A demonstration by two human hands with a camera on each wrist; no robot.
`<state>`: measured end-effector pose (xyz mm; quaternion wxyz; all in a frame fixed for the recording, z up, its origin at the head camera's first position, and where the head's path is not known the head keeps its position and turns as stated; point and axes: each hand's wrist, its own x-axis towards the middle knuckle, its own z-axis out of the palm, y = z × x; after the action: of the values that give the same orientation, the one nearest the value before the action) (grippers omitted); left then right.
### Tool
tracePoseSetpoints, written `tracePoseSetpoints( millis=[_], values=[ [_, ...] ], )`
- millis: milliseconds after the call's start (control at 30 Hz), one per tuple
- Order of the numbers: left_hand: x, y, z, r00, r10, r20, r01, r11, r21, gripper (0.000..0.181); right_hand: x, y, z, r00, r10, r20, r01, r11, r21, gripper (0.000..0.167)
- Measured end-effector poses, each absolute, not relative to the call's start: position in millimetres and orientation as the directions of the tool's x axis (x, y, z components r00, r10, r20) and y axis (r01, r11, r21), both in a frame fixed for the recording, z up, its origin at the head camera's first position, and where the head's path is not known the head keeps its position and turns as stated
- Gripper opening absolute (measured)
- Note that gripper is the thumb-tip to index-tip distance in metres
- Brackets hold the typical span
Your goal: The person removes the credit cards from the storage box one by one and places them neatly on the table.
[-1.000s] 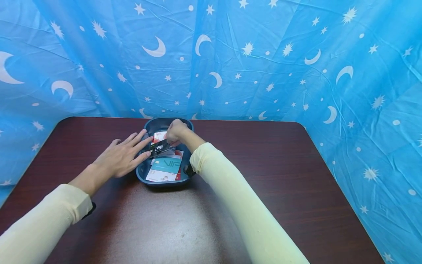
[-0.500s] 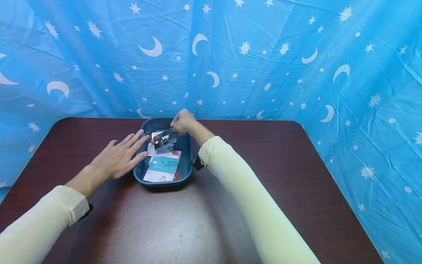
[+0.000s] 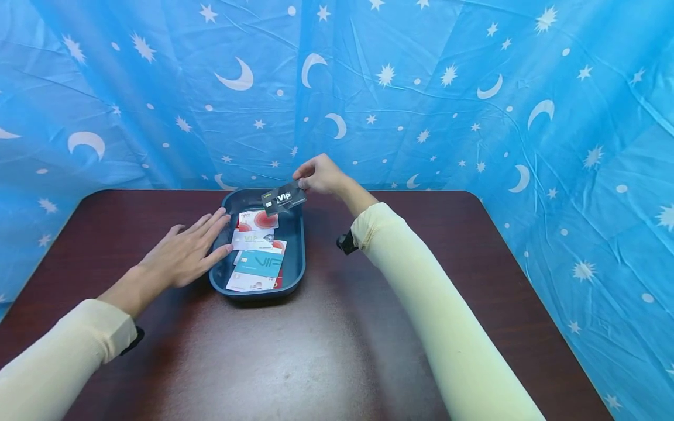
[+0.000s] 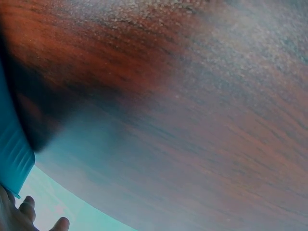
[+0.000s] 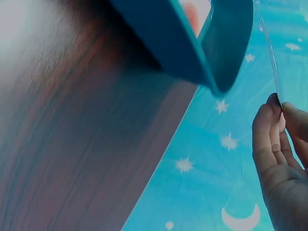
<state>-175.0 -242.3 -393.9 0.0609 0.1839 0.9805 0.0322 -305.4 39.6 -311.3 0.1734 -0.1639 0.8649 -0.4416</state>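
Between the thumb and fingers of my right hand (image 3: 325, 175) a black VIP card (image 3: 284, 197) is pinched by its right end, held over the far part of a dark blue tray (image 3: 299, 257). Seen edge-on in the right wrist view, the card (image 5: 272, 57) is a thin sliver above the fingertips. My left hand (image 3: 184, 251) lies with fingers spread at the tray's left rim, the fingertips on or just beside it. In the tray lie a red-and-white card (image 3: 258, 220), a white VIP card (image 3: 251, 239), a teal VIP card (image 3: 259, 263) and other cards partly covered beneath.
The tray stands on a dark brown wooden table (image 3: 400, 280) with rounded far corners. Behind the table hangs a blue curtain (image 3: 368, 93) with white moons and stars. A black strap (image 3: 346, 242) shows at my right wrist.
My right hand has lifted the black card off the others and moved it up and to the right, uncovering the white VIP card. The left hand stays by the tray's rim.
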Motion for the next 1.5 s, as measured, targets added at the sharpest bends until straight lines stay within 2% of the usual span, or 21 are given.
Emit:
tracePoseSetpoints(
  millis=[567,900,1500],
  values=[
    [-173.8,-242.2,-395.3,-0.923,0.37,-0.104,0.362,0.928,0.093,0.078,-318.3,104.1,-319.7,-0.934,-0.319,-0.16,-0.026,0.508,-0.861,0.026],
    [-172.3,-241.2,-394.6,-0.924,0.367,-0.103,0.36,0.929,0.087,0.077,-323.9,137.0,-340.2,-0.953,-0.249,-0.171,-0.029,0.64,-0.768,0.026],
    [-173.3,-241.5,-393.4,-0.925,0.368,-0.097,0.36,0.929,0.087,0.077,-315.6,161.3,-384.9,-0.958,-0.149,-0.244,0.117,0.575,-0.81,0.025]
  ],
)
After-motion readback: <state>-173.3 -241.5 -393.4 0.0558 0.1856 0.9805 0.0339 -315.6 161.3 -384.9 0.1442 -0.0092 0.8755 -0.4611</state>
